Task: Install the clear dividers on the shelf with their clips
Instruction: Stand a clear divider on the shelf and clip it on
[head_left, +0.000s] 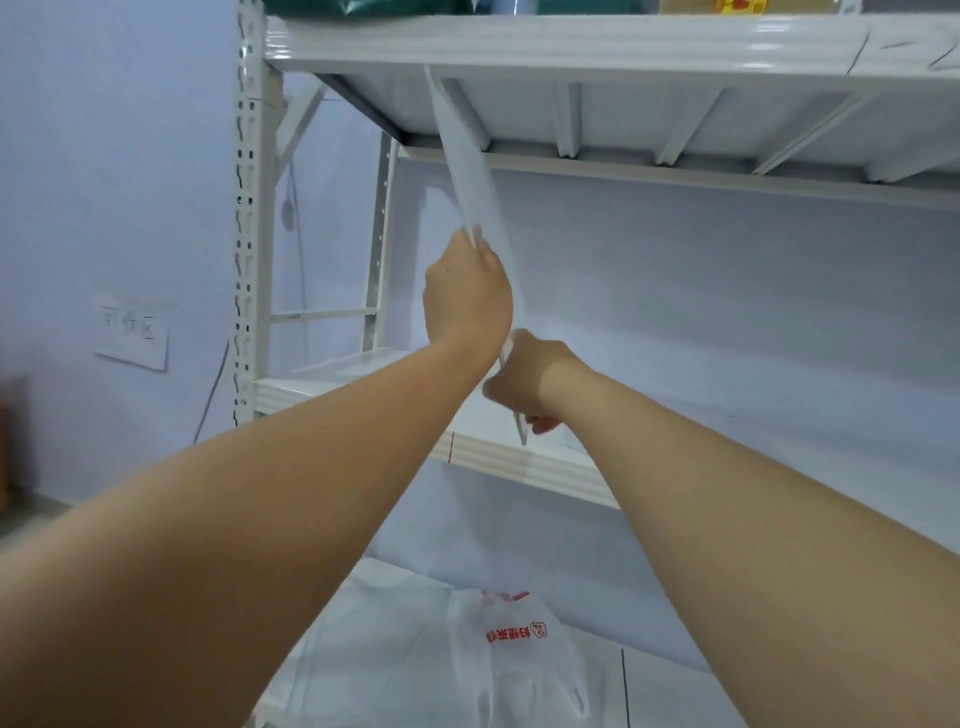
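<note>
A clear divider (470, 171) stands nearly upright between the white middle shelf (488, 452) and the underside of the upper shelf (519, 47), leaning slightly left at its top. My left hand (465, 291) grips the divider's front edge about halfway up. My right hand (524, 384) grips the same edge lower down, just above the middle shelf's front lip. The divider's bottom tip shows below my right hand at the shelf lip. No clip is visible; any in my hands is hidden.
The white metal rack has a perforated upright (247, 208) at the left. A white plastic bag with red print (511, 654) lies on the lower shelf. Green and yellow packages sit on the top shelf. A wall socket plate (132, 332) is at the left.
</note>
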